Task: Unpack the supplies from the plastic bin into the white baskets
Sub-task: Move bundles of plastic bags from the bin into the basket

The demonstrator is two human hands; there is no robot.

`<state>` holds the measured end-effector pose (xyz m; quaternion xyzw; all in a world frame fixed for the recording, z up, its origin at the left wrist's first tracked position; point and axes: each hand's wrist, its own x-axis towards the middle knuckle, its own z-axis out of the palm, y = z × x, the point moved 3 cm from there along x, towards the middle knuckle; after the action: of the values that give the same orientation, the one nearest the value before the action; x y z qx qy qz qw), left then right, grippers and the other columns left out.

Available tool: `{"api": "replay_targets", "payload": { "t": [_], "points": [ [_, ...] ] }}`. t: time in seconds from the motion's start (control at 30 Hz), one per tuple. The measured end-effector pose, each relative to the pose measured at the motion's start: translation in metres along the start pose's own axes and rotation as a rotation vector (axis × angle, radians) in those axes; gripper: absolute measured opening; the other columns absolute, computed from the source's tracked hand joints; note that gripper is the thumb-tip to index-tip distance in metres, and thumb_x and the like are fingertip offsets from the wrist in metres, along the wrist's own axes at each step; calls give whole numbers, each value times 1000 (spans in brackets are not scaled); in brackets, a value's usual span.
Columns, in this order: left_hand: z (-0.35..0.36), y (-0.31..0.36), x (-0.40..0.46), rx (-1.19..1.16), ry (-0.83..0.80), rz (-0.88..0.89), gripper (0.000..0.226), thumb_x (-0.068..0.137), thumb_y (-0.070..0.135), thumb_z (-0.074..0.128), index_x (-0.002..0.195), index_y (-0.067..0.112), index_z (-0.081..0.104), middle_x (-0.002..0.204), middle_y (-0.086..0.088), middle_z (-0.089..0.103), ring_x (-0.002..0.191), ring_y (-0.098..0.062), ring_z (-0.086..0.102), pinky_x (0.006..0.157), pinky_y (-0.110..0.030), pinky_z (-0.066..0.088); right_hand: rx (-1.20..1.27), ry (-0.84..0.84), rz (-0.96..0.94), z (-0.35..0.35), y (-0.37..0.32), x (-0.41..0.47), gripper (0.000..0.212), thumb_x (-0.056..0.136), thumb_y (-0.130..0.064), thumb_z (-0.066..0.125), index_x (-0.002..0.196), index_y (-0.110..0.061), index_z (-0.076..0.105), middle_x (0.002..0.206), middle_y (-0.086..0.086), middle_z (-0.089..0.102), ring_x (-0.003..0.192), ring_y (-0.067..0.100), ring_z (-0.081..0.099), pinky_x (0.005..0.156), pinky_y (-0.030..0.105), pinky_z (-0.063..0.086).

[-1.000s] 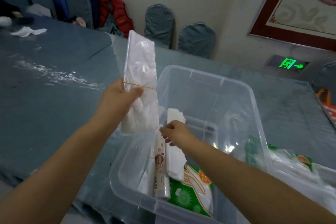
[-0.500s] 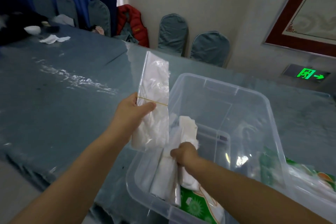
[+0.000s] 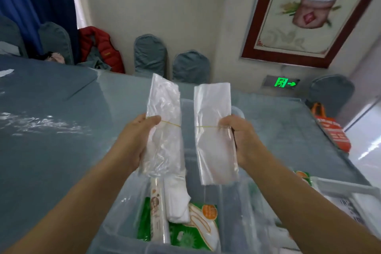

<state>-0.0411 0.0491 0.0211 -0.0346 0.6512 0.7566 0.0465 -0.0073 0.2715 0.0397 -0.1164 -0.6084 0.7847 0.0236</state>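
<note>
My left hand grips a bundle of clear plastic bags bound by a yellow rubber band, held upright above the clear plastic bin. My right hand grips a second banded bundle of plastic bags beside the first. Down in the bin lie a green glove packet, a narrow roll and a folded white bundle. A white basket shows at the right edge.
The bin stands on a blue-grey table under a glossy cover. Covered chairs line the far side, one with a red jacket. An orange bag lies at the table's right edge.
My right hand came up out of the bin with a second bundle of bags and now holds it level with the left one. The camera tilted upward.
</note>
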Motion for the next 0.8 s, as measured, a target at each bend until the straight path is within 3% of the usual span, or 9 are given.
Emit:
{"api": "replay_targets", "payload": {
  "t": [0.07, 0.13, 0.27, 0.37, 0.47, 0.53, 0.63, 0.73, 0.8],
  "points": [
    [33, -6, -7, 28, -104, -16, 13, 87, 24, 59, 90, 13, 64, 79, -8, 68, 64, -23, 58, 63, -32, 46, 38, 31, -38, -14, -11, -7, 10, 70, -7, 58, 62, -14, 59, 51, 2, 55, 45, 16, 53, 52, 23, 46],
    [67, -12, -18, 9, -181, -38, 16, 88, 23, 59, 96, 10, 64, 91, -16, 66, 75, -29, 60, 71, -41, 49, 77, 13, -75, -26, -16, -12, 18, 77, -3, 55, 62, -13, 59, 48, 0, 60, 41, 12, 56, 44, 19, 47],
    [127, -24, -46, -118, -243, -161, 27, 93, 35, 48, 100, 16, 66, 85, -5, 76, 75, -19, 72, 56, -25, 55, -43, 58, -153, -57, -13, -18, 14, 82, -10, 61, 73, -16, 69, 67, 1, 71, 57, 14, 64, 54, 25, 53],
    [167, -32, -64, -154, -264, -219, 39, 91, 48, 46, 103, 17, 66, 92, -9, 75, 84, -24, 71, 74, -37, 57, -187, 201, -239, -97, -11, -23, 9, 82, -17, 63, 90, -19, 68, 86, 1, 73, 75, 19, 67, 68, 33, 56],
    [213, -43, -83, -69, -309, -142, 35, 79, 27, 67, 110, 14, 60, 96, -12, 73, 88, -30, 69, 85, -49, 53, -218, 273, -275, -139, -12, -35, 10, 82, -19, 63, 92, -23, 64, 88, 0, 71, 81, 19, 68, 73, 35, 58],
    [247, -53, -95, 14, -340, -80, 40, 72, 16, 71, 110, 15, 60, 94, -9, 74, 85, -28, 71, 80, -49, 56, -252, 276, -269, -169, -15, -45, 9, 82, -21, 61, 86, -28, 62, 89, -2, 69, 80, 15, 67, 70, 30, 57],
    [296, -72, -110, 9, -318, -85, 27, 77, 7, 67, 100, 22, 62, 84, -1, 76, 76, -21, 72, 59, -32, 57, -233, 231, -195, -218, -18, -55, 12, 84, -20, 59, 90, -30, 61, 93, -3, 69, 81, 13, 67, 69, 27, 57],
    [346, -93, -121, 7, -329, -108, 25, 79, 2, 65, 97, 18, 62, 80, -1, 76, 73, -19, 72, 53, -24, 54, -157, 174, -6, -276, -15, -64, 17, 88, -24, 57, 103, -17, 60, 96, 2, 68, 78, 10, 67, 66, 25, 55],
    [379, -107, -130, 40, -339, -114, 23, 79, 2, 66, 96, 17, 62, 79, 1, 76, 73, -17, 72, 54, -23, 54, -103, 113, 132, -316, -8, -72, 25, 89, -29, 58, 102, -9, 64, 100, 9, 69, 87, 16, 67, 76, 30, 54]
  ]
}}
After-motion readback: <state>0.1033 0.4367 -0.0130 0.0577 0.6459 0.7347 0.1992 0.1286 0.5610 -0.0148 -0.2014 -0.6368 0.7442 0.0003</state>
